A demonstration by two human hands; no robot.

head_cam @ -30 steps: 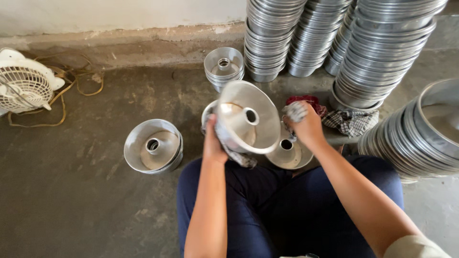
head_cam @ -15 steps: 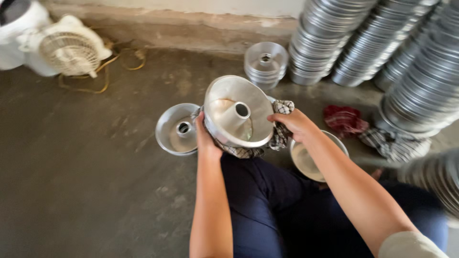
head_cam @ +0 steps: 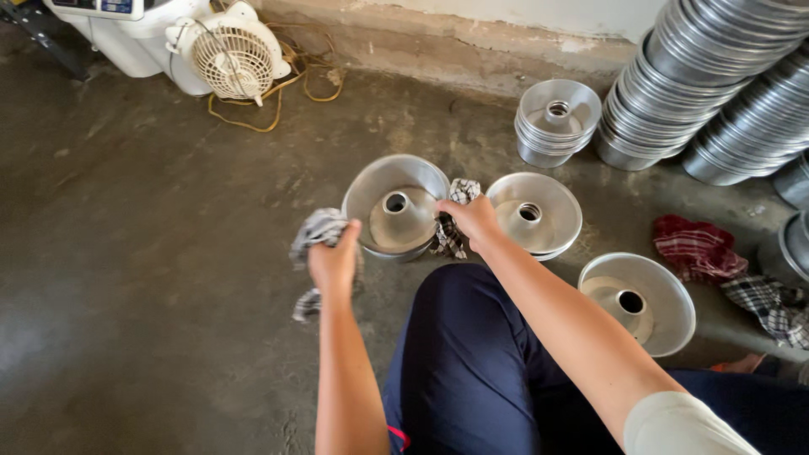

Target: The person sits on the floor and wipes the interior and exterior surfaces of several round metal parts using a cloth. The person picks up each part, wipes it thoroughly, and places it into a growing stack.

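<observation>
Resting on the concrete floor (head_cam: 152, 278) just ahead of the knees, a silver tube cake pan (head_cam: 396, 206) is seen upright, its central funnel pointing up. The right hand (head_cam: 472, 221) is placed at the pan's right rim, fingers closed on a checked cloth (head_cam: 451, 219) pressed against the metal. The left hand (head_cam: 334, 263) is held just left of the pan, fingers clamped on a second checked cloth (head_cam: 313, 232) that hangs below the fist; contact with the pan cannot be told. A second pan (head_cam: 535, 215) is set just to the right, a third (head_cam: 638, 302) near the right leg. A short stack of pans (head_cam: 556, 122) and tall leaning stacks (head_cam: 708, 76) are lined by the wall. A red cloth (head_cam: 695, 246) lies at the right. A white fan (head_cam: 232, 55) stands at the upper left.
</observation>
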